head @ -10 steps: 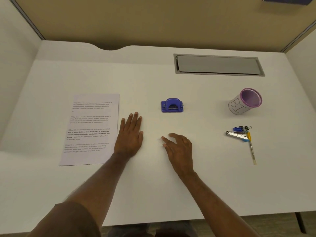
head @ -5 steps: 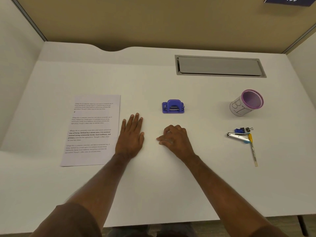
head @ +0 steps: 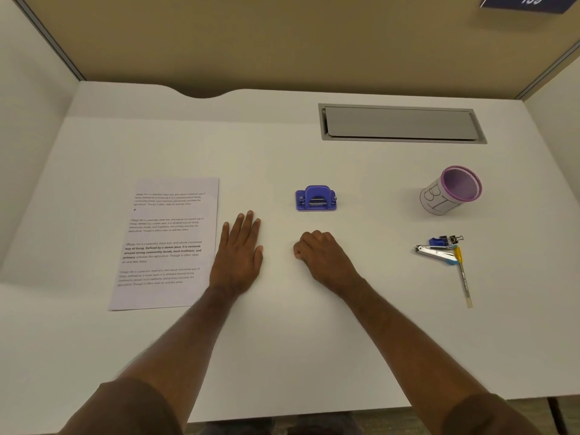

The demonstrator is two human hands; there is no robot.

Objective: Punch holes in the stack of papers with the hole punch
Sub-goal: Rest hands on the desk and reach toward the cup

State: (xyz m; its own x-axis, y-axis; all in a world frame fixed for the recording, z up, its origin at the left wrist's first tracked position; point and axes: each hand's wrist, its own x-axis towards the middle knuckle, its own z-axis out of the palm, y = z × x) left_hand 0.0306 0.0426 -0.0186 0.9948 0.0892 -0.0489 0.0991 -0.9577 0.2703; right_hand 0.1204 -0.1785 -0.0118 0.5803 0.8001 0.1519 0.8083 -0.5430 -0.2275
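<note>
A stack of printed papers [head: 166, 243] lies flat on the white desk at the left. A small blue hole punch [head: 315, 198] stands in the middle of the desk, a little beyond both hands. My left hand [head: 239, 252] rests palm down on the desk, fingers straight, just right of the papers' edge. My right hand [head: 323, 257] rests on the desk as a loose fist with nothing in it, a short way in front of the hole punch and apart from it.
A purple-rimmed pen cup [head: 450, 189] marked "B1" stands at the right. In front of it lie binder clips, a metal clip and a pen [head: 464, 277]. A grey cable hatch [head: 400, 124] is set into the desk at the back right. Partition walls enclose the desk.
My right hand's fingers have curled from spread flat into a fist. The left hand has stayed in place.
</note>
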